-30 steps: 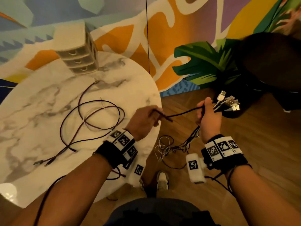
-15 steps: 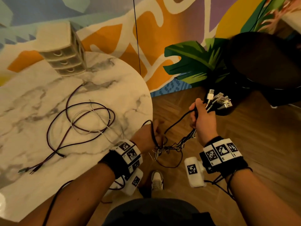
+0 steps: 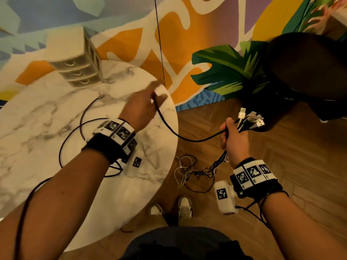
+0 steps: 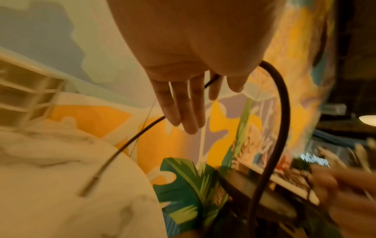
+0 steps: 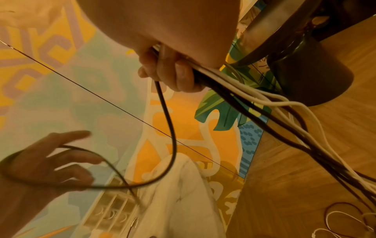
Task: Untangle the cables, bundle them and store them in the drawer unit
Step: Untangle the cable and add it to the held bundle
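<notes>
We are standing at a round marble table (image 3: 37, 117), a person's view looking down at both forearms. A thick black cable (image 3: 187, 136) sags in a curve between our two hands, just off the table's edge. Our right hand (image 3: 234, 136), out over the wooden floor beside the table, is closed in a fist round a bunch of cables (image 3: 242, 124); their metal plugs (image 3: 251, 117) fan out above the fist, and the black and white tails fall to a tangle (image 3: 191, 172) on the floor near the table's edge. Dark reddish cables (image 3: 75, 132) lie looped on the table under our left forearm. A beige three-drawer unit (image 3: 75, 59) stands at the table's far side, its drawers shut.

The left wrist view shows what the head view blurs: the fingers (image 4: 183, 103) of our left hand (image 3: 142, 107) are straight and slightly spread, and the black cable runs across them and loops back behind the palm; its far end, a slim plug (image 4: 89, 185), hangs over the table. The right wrist view shows our right fingers (image 5: 173, 70) curled tight round the bunch, the black cable dropping from the fist.
</notes>
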Motion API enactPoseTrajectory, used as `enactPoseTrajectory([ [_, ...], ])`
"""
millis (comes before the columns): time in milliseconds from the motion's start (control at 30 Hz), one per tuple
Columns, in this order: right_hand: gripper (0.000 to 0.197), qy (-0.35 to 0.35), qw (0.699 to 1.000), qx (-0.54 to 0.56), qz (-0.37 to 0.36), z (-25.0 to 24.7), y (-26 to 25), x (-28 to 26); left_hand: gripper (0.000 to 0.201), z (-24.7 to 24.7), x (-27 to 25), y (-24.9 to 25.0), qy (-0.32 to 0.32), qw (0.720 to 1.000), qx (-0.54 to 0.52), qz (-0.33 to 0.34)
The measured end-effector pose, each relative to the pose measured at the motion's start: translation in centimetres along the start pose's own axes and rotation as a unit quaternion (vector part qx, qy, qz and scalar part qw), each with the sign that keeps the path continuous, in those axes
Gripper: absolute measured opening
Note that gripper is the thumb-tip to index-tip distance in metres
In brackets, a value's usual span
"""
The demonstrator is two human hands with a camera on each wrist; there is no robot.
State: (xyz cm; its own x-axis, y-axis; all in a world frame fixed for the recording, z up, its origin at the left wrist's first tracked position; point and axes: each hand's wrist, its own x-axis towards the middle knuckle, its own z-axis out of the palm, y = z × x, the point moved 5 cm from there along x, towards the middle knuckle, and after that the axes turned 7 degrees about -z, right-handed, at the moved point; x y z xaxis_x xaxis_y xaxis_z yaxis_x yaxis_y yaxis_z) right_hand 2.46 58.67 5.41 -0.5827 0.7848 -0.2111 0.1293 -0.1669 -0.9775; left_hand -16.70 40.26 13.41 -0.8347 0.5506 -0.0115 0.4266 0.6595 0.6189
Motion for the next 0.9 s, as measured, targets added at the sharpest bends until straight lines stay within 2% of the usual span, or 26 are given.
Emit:
enactPoseTrajectory([
  [100, 0.041, 0.002, 1.0, -0.002, -0.005, -0.1, -0.4, 0.0, 0.036, 3.9, -1.0, 0.9, -0.101, 0.989, -0.094, 0.044],
  [200, 0.042, 0.009, 1.0, 0.008, -0.017, -0.9, -1.1, 0.3, 0.034, 6.3, -2.1, 2.4, -0.155, 0.946, -0.285, 0.02],
  [233, 0.042, 0.011, 1.0, 0.007, -0.022, -1.2, -1.2, 0.4, 0.031, 7.2, -2.7, 2.6, -0.172, 0.935, -0.31, 0.009],
  [300, 0.042, 0.014, 1.0, -0.002, -0.028, -1.7, -1.4, 0.5, 0.028, 10.0, -4.2, 1.8, -0.211, 0.948, -0.24, 0.001],
  [367, 0.042, 0.018, 0.999, -0.011, -0.028, -2.2, -1.5, 0.5, 0.023, 14.0, -5.9, -1.1, -0.284, 0.958, -0.047, -0.001],
  [433, 0.042, 0.018, 0.999, -0.006, -0.026, -2.5, -1.5, 0.5, 0.036, 16.7, -7.5, -4.2, -0.373, 0.913, 0.162, -0.025],
  [467, 0.042, 0.014, 1.0, -0.001, -0.026, -2.5, -1.5, 0.5, 0.043, 17.1, -8.0, -4.7, -0.393, 0.893, 0.217, -0.028],
  [500, 0.042, 0.008, 1.0, 0.002, -0.024, -2.4, -1.4, 0.5, 0.051, 17.2, -8.1, -4.5, -0.391, 0.891, 0.229, -0.019],
  [533, 0.041, -0.002, 1.0, 0.001, -0.022, -2.2, -1.3, 0.4, 0.057, 17.1, -7.9, -3.4, -0.374, 0.904, 0.209, -0.001],
  [600, 0.041, -0.037, 0.999, -0.01, -0.018, -1.1, -1.0, -0.1, 0.066, 16.4, -7.3, 0.0, -0.323, 0.943, 0.083, 0.006],
  [633, 0.042, -0.059, 0.998, -0.015, -0.018, -0.4, -0.9, -0.4, 0.066, 16.1, -6.8, 1.9, -0.31, 0.951, -0.005, 0.0],
  [700, 0.045, -0.088, 0.995, -0.039, -0.028, 0.9, -1.0, -0.9, 0.046, 15.9, -6.2, 5.3, -0.325, 0.927, -0.186, -0.015],
  [767, 0.044, -0.078, 0.995, -0.046, -0.04, 1.1, -1.2, -0.7, 0.01, 16.4, -5.9, 5.4, -0.339, 0.901, -0.265, -0.051],
  [833, 0.044, -0.059, 0.997, -0.04, -0.027, 0.5, -1.3, -0.2, 0.011, 17.1, -5.7, 2.7, -0.309, 0.92, -0.223, -0.096],
  [900, 0.048, -0.065, 0.997, -0.046, -0.019, 0.1, -1.3, 0.0, 0.025, 18.1, -6.1, -1.1, -0.315, 0.933, -0.102, -0.143],
])
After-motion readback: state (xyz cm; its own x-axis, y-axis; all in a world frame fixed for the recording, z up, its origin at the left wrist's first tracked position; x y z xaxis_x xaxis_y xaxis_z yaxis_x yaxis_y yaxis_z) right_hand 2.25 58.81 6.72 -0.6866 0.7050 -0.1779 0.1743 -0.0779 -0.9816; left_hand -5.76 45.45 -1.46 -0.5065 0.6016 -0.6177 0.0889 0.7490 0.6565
